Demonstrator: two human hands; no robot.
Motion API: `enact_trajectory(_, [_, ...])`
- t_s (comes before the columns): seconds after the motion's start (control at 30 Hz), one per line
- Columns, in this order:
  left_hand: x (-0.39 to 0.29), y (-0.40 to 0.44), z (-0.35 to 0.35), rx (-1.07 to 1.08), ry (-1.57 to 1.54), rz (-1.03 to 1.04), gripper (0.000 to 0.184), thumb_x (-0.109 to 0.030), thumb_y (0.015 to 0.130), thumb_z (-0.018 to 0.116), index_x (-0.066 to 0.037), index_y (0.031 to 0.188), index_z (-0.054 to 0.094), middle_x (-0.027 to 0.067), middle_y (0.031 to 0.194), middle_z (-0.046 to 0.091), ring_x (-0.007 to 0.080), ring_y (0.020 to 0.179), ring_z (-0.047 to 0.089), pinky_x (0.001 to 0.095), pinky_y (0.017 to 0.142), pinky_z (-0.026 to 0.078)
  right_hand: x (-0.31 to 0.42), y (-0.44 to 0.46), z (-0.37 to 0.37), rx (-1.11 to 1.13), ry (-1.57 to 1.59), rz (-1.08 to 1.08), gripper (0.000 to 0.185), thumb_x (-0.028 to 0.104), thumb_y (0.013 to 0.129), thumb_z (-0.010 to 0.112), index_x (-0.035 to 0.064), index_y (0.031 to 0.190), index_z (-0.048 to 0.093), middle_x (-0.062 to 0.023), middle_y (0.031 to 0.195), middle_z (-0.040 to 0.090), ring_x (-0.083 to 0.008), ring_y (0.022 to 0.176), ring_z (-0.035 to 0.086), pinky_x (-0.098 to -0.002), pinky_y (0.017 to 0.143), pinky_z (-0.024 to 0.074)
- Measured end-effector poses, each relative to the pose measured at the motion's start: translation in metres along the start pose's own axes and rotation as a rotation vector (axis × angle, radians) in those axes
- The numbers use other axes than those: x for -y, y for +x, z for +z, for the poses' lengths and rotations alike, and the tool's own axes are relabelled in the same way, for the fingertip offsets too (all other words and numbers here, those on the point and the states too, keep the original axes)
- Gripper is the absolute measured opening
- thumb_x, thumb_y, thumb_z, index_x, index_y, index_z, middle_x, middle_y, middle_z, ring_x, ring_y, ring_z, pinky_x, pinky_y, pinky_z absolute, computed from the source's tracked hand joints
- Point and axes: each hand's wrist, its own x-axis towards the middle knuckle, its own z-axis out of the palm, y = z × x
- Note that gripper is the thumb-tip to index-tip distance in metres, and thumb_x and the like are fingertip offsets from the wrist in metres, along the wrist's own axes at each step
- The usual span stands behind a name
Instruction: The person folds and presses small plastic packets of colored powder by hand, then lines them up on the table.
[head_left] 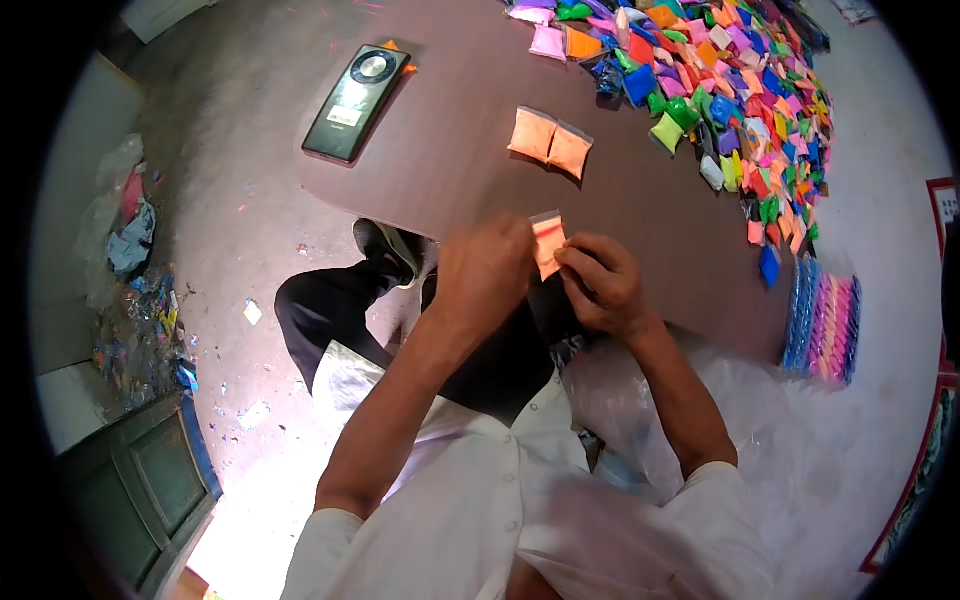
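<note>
A small clear packet of orange stuff (548, 246) is held up at the table's near edge, between my two hands. My right hand (606, 284) pinches its right side between thumb and forefinger. My left hand (482, 268), slightly smeared by motion, has its fingers curled against the packet's left edge. Two more orange packets (550, 143) lie side by side on the table, just beyond my hands. What is inside the packets looks soft, but I cannot make out more.
A big heap of small colourful packets (715, 85) covers the table's far right. A phone (357, 103) lies at the left on an orange piece. Bundled blue, pink and orange packets in clear wrap (824, 322) sit at the right edge. Scraps litter the floor (240, 250).
</note>
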Motion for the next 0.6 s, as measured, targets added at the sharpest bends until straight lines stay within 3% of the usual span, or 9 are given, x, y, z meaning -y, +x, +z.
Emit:
enact_trajectory(0.07, [0.013,-0.004,-0.007,0.085,0.131,-0.187,0.01,-0.01,0.092,0.072,-0.005,0.086,0.066,0.0151,0.082,0.069,0.039,0.076,0.069,0.0485,0.066,0.052,-0.001,-0.001,0.002,-0.008,0.003,-0.007,0.033,-0.008,0.077,0.077,0.0028,0.108,0.073,-0.014,0.107,0.069,-0.0316,0.093,0.07,-0.0393,0.08,0.0577])
enact_trajectory(0.17, [0.027,0.004,-0.021,-0.068,0.084,-0.129,0.009,-0.011,0.092,0.073,-0.005,0.089,0.068,0.0147,0.082,0.07,0.0388,0.075,0.069,0.0473,0.064,0.052,-0.001,-0.002,0.003,-0.009,-0.009,-0.002,0.034,-0.007,0.076,0.077,0.0032,0.108,0.073,-0.0138,0.108,0.07,-0.0315,0.093,0.07,-0.039,0.08,0.0576])
enact_trajectory(0.33, [0.0,-0.004,-0.009,0.01,-0.074,-0.051,0.012,-0.015,0.094,0.075,-0.006,0.088,0.069,0.0136,0.081,0.07,0.0365,0.072,0.069,0.0432,0.063,0.053,-0.001,-0.002,0.001,-0.012,-0.038,-0.017,0.033,-0.004,0.076,0.078,0.0042,0.107,0.073,-0.0129,0.109,0.07,-0.0313,0.093,0.07,-0.0394,0.081,0.0574])
enact_trajectory(0.6, [0.007,0.036,0.006,0.116,0.137,0.076,0.016,-0.016,0.091,0.079,-0.004,0.085,0.07,0.0141,0.079,0.069,0.0355,0.07,0.068,0.0419,0.063,0.053,-0.006,-0.008,0.005,-0.1,-0.034,-0.083,0.03,0.0,0.077,0.078,0.0056,0.106,0.074,-0.0111,0.108,0.072,-0.0294,0.093,0.071,-0.0388,0.08,0.0567])
